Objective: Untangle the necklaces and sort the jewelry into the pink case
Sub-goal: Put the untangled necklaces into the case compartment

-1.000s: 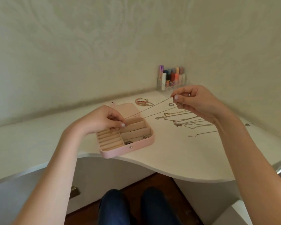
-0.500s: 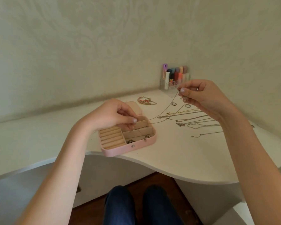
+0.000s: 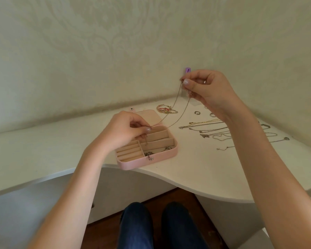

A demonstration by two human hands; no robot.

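Currently both hands are pinching one necklace point(image 3: 176, 109): left hand point(image 3: 123, 131) gripping its low end over the pink case point(image 3: 166, 156), right hand point(image 3: 207, 90) lifting the doubled chain up beyond it. Risk, I judge: slack strands snagging the chains point(image 3: 207, 131) lying below the right wrist (clasp too small to see).

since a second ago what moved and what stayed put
The right hand rose with its end of the chain, which went from taut to slack. The left hand lowered its end over the pink case. Both kept pinching it; the necklaces on the table stayed.
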